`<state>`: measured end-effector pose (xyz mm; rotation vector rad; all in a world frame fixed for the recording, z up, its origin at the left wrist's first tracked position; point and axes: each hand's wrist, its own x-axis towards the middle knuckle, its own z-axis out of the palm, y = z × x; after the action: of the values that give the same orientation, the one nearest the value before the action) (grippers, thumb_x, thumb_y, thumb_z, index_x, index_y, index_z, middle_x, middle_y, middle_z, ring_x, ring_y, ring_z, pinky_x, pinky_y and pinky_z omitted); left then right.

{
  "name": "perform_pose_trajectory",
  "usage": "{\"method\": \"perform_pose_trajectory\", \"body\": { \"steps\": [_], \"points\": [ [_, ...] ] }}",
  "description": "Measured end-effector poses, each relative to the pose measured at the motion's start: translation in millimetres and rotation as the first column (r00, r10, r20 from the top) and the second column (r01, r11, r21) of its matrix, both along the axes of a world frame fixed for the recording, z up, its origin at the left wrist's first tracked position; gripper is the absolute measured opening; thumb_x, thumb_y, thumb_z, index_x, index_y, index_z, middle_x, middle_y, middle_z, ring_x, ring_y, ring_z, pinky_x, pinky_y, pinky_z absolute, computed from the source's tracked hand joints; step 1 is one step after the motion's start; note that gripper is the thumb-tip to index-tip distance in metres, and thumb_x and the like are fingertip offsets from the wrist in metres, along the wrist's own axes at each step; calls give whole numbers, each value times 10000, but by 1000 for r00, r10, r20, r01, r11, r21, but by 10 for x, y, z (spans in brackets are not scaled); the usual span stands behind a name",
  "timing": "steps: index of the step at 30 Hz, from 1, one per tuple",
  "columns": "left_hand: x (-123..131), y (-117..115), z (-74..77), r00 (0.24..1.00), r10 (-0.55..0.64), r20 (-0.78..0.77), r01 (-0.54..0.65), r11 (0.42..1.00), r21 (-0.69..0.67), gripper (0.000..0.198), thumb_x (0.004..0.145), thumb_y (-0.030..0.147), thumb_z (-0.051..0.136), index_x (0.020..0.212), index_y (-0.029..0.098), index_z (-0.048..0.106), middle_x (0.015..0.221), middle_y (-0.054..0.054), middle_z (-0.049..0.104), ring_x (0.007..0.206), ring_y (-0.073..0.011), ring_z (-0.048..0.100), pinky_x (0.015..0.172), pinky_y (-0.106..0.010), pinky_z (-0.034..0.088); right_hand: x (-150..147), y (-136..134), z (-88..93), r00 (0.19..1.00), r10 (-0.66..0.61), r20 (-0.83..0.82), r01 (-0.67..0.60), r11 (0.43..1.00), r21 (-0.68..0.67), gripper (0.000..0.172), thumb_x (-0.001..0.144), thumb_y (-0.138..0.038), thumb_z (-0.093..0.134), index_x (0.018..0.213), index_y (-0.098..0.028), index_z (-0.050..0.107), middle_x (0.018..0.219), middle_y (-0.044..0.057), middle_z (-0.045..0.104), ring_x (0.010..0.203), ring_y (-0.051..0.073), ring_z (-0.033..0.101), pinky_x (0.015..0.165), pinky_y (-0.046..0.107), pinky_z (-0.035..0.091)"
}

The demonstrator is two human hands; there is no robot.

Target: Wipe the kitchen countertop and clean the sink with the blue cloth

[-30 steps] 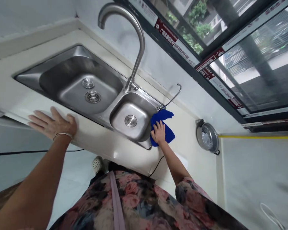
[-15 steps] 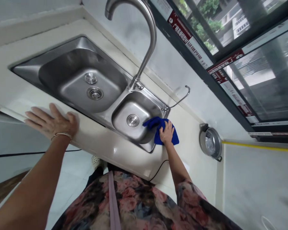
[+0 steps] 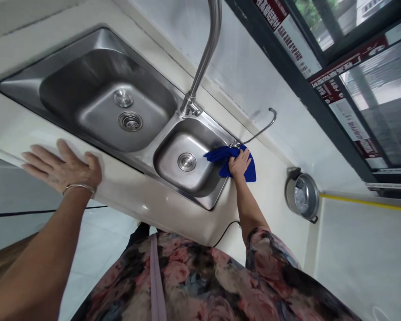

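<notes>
A steel double sink (image 3: pixel 147 157) is set into the pale counter (image 3: pixel 173 214). My right hand (image 3: pixel 239 164) presses on a blue cloth (image 3: pixel 250 171) at the sink's right rim, beside the base of the small curved tap. One end of the cloth hangs over the smaller basin. My left hand (image 3: pixel 63 166) lies flat on the counter's front edge, left of the sink, with its fingers spread and nothing in it.
A tall faucet (image 3: pixel 203 58) rises behind the sink. The thin curved tap (image 3: pixel 260 130) leans over the right counter. Farther right are a metal pot (image 3: pixel 302 196) and a yellow strip (image 3: pixel 361 201). A dark-framed window (image 3: pixel 307 84) is above.
My right hand and the cloth have moved back along the sink's right rim to the small tap's base. The view has shifted; my left hand stays flat on the counter.
</notes>
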<state>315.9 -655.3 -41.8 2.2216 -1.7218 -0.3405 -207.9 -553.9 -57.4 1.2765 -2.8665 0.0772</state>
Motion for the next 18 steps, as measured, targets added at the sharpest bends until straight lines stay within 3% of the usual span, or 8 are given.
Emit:
{"method": "perform_pose_trajectory", "body": {
  "steps": [4, 8, 11, 14, 16, 18],
  "points": [
    [-9, -25, -12, 1000, 9, 0, -9, 1000, 5, 759, 988, 485, 350, 1615, 61, 290, 1730, -277, 22, 1592, -470, -48, 1236, -737, -9, 279, 208, 35, 991, 136, 2, -136, 987, 89, 590, 908, -250, 477, 1456, -32, 501, 1722, 234, 205, 1601, 354, 102, 1289, 601, 85],
    [-7, -22, -4, 999, 10, -36, -10, 1000, 0, 779, 991, 514, 351, 1614, 49, 303, 1728, -284, 18, 1589, -478, -55, 1241, -717, -37, 596, 357, 122, 968, 246, 51, -251, 951, 181, 531, 916, -239, 505, 1375, 26, 545, 1683, 296, 265, 1601, 373, 106, 1294, 592, -12],
    [0, -13, 15, 998, 6, -63, -7, 1000, -6, 785, 996, 530, 345, 1614, 48, 306, 1725, -291, 11, 1589, -477, -59, 1244, -708, -43, 867, 483, 171, 938, 328, 116, -345, 919, 190, 435, 895, -241, 555, 1238, 12, 645, 1575, 320, 448, 1557, 379, 270, 1302, 554, -17],
    [19, -17, -4, 997, 2, -75, -3, 1000, -7, 776, 996, 526, 337, 1618, 62, 304, 1723, -294, 12, 1588, -482, -60, 1243, -712, -26, 1161, 659, 181, 905, 371, 209, -408, 895, 181, 266, 867, -237, 580, 1012, -79, 737, 1211, 247, 737, 1355, 336, 560, 1302, 461, 145],
    [32, -26, -39, 998, 8, -67, -9, 1000, -12, 778, 995, 533, 343, 1625, 80, 298, 1720, -296, 10, 1584, -495, -61, 1238, -720, -17, 1339, 802, 175, 890, 357, 283, -409, 900, 150, 180, 852, -245, 584, 830, -156, 739, 951, 167, 788, 1130, 305, 690, 1246, 427, 288],
    [39, -32, -71, 998, 9, -61, -11, 1000, -29, 783, 995, 543, 346, 1629, 85, 295, 1715, -306, 7, 1579, -508, -63, 1235, -725, -14, 1468, 951, 178, 880, 325, 346, -377, 921, 95, 215, 861, -259, 553, 724, -204, 710, 804, 105, 773, 942, 281, 732, 1115, 408, 444]
  ]
}}
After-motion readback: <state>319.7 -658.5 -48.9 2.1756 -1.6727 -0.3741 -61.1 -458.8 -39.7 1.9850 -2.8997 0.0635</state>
